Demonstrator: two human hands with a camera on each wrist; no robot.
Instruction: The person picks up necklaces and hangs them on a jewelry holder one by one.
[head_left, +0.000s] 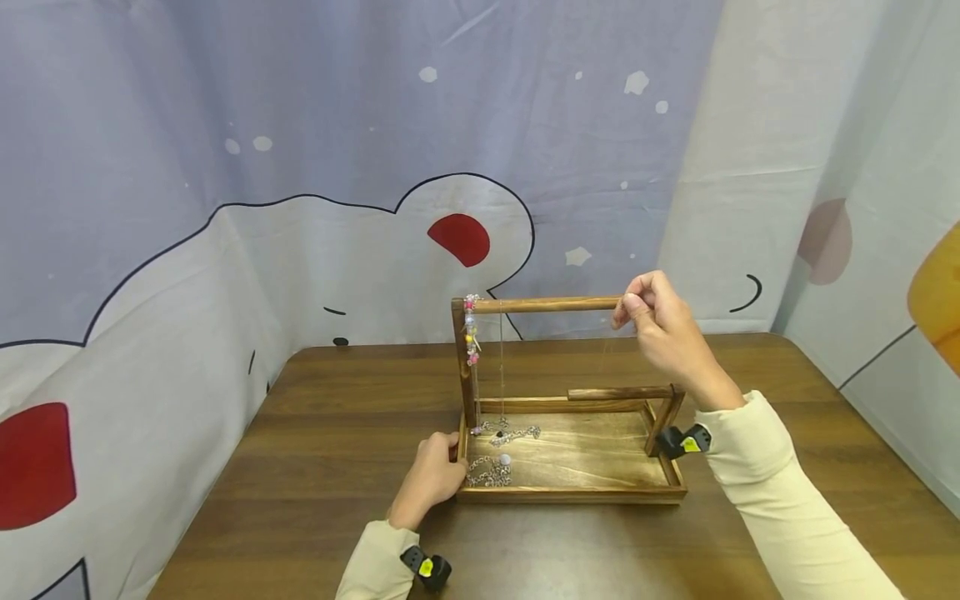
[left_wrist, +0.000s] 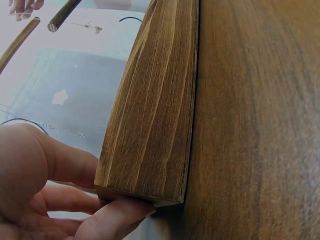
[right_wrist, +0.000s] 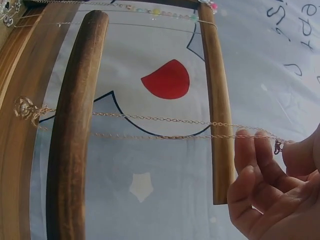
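A wooden jewelry stand has a tray base (head_left: 577, 495), a high bar (head_left: 551, 305) and a shorter low bar (head_left: 618, 393). My left hand (head_left: 431, 471) grips the tray's left end; its fingers wrap the corner in the left wrist view. At the high bar's free right end, my right hand (head_left: 663, 329) pinches a thin gold chain necklace (right_wrist: 167, 119) near its clasp. The necklace's gold pendant (right_wrist: 25, 109) dangles at the far end of the chain, beyond the low bar in the right wrist view.
A colorful beaded necklace (head_left: 471, 333) and a thin chain (head_left: 502, 358) hang near the high bar's left post. Silver chains (head_left: 491, 473) lie in the tray's left part. The stand sits on a brown wooden table (head_left: 337, 408), with a printed curtain (head_left: 360, 267) behind.
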